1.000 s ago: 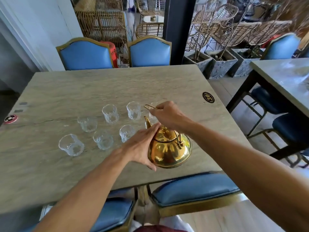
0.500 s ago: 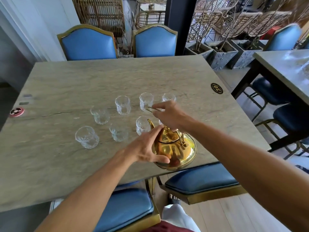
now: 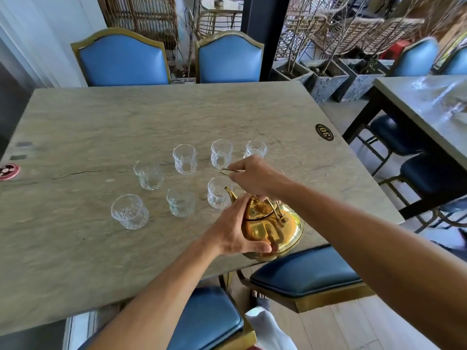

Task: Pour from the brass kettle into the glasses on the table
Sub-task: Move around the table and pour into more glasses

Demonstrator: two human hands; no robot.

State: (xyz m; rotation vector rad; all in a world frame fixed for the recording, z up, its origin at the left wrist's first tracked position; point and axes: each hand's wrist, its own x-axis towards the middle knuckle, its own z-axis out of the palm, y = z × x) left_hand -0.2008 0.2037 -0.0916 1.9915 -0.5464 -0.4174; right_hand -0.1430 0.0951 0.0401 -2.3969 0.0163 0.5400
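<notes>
Now right hand (image 3: 255,176) grips brass kettle (image 3: 274,232); left hand (image 3: 232,233) cups it.

Glasses: small clear cut glasses (image 3: 184,159), upright, in two loose rows mid-tabletop (image 3: 151,117).
Kettle: shiny round brass kettle (image 3: 270,231), at the tabletop's near edge, spout toward the glasses.

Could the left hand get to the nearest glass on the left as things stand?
Probably not right away: the left hand grips the brass kettle. The path itself looks free; only bare table lies between it and that glass.
</notes>
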